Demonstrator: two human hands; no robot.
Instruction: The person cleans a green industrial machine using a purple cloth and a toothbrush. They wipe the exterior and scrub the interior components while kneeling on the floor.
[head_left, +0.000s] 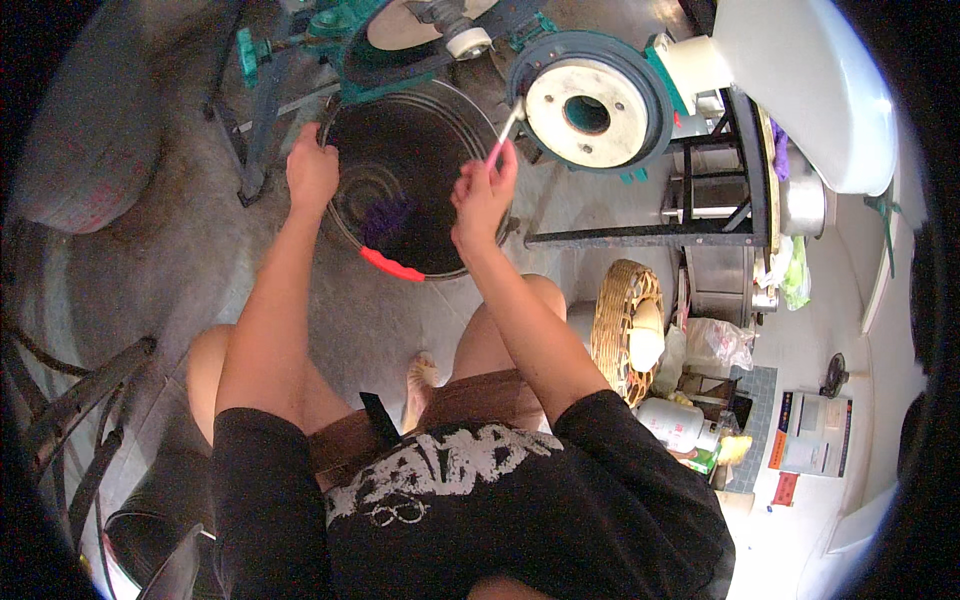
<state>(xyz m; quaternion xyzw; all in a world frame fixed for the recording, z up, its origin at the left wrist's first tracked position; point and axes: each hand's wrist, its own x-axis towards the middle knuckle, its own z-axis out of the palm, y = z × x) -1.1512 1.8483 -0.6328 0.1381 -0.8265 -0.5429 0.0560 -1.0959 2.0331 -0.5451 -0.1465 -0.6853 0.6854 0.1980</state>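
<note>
My left hand is closed on the left rim of a large round bucket on the floor. The bucket looks dark inside, with a purplish patch low in it. A red handle grip rests along its near rim. Above the bucket's right side, my right hand holds a small brush with a pink handle, probably a toothbrush. The brush's pale head is at the left edge of a round cream grinding disc. This disc sits in the dark ring of an opened green grinding mill.
The mill's other half, with a disc and shaft, overhangs the bucket's far side. A white hopper and black metal stand are at right. A wicker basket is by my right knee, a large grey sack-like object at far left.
</note>
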